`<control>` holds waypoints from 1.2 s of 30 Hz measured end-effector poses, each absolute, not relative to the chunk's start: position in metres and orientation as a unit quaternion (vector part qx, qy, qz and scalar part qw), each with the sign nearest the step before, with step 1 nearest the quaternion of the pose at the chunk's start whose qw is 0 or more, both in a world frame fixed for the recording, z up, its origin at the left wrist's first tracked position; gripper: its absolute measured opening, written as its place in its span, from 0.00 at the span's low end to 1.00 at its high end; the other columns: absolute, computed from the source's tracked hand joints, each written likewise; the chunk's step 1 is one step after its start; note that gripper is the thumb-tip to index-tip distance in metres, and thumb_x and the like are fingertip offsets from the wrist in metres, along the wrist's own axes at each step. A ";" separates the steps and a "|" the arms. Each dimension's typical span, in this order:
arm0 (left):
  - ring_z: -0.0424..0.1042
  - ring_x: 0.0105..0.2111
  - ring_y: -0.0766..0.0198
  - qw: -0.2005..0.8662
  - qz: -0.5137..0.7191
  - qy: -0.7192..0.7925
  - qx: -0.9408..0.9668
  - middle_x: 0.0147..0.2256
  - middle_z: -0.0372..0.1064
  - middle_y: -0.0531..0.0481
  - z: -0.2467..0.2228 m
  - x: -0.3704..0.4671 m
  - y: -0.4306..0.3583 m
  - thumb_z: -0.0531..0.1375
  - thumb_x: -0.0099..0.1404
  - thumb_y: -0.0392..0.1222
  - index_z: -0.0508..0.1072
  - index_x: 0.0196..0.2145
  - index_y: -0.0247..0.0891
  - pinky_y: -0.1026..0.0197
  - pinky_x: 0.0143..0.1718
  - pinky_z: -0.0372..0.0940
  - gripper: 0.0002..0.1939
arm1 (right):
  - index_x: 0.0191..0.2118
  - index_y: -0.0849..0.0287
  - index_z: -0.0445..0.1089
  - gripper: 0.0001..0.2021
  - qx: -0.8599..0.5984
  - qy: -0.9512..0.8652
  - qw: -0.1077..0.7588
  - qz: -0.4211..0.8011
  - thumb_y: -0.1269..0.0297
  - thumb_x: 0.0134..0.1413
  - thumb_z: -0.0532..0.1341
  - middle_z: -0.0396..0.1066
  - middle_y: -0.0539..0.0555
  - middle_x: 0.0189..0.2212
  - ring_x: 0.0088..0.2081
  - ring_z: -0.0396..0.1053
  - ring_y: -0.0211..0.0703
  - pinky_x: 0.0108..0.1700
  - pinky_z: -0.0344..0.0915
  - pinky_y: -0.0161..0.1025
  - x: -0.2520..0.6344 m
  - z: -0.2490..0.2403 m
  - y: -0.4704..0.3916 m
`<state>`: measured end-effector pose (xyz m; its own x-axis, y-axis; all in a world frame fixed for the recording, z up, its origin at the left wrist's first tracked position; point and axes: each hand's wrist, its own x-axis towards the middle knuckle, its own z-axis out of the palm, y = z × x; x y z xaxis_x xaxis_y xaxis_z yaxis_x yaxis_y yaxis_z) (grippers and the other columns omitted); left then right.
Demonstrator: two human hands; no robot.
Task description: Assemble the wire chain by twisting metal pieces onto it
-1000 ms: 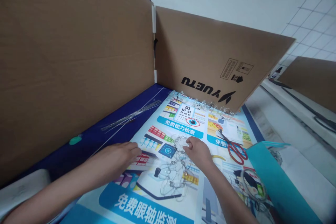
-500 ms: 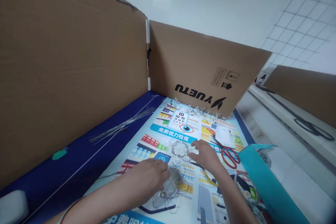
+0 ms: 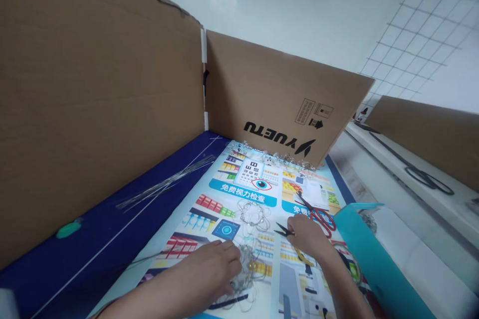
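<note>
My left hand [image 3: 215, 271] lies over the left side of a tangle of thin silvery wire [image 3: 245, 264], its fingers curled onto the strands and its fingertips partly hidden. My right hand [image 3: 309, 234] is closed around yellow-handled pliers [image 3: 284, 230]; their dark, pointed jaws stand apart and face left. Part of a yellow handle shows below the hand. Beyond both hands, a ring of wire with small beads [image 3: 253, 213] lies on the printed poster sheet [image 3: 282, 199]. Just past my right hand are red-handled scissors [image 3: 320, 217], partly covered by it.
Cardboard panels stand at left [image 3: 101, 99] and at the back [image 3: 277, 94], with small wire pieces [image 3: 277, 159] along the back one. Straight wires [image 3: 166, 183] lie on the blue surface at left. A teal box [image 3: 377, 259] stands at right. A green blob [image 3: 68, 229] sits at left.
My right hand has moved from beside the beaded wire ring to the right and down, closing on the yellow-handled pliers. My left hand stays at the wire tangle. The view has shifted slightly.
</note>
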<state>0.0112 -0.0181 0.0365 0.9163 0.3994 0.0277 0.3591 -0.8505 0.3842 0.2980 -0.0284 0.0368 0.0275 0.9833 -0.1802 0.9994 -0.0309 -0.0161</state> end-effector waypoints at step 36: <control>0.64 0.37 0.59 0.259 0.085 0.265 0.925 0.33 0.64 0.49 0.008 0.013 -0.003 0.54 0.55 0.31 0.69 0.30 0.39 0.63 0.36 0.57 0.07 | 0.35 0.55 0.67 0.08 0.608 0.749 -0.091 -0.248 0.67 0.45 0.60 0.67 0.47 0.27 0.34 0.64 0.39 0.34 0.54 0.31 0.203 0.025 -0.076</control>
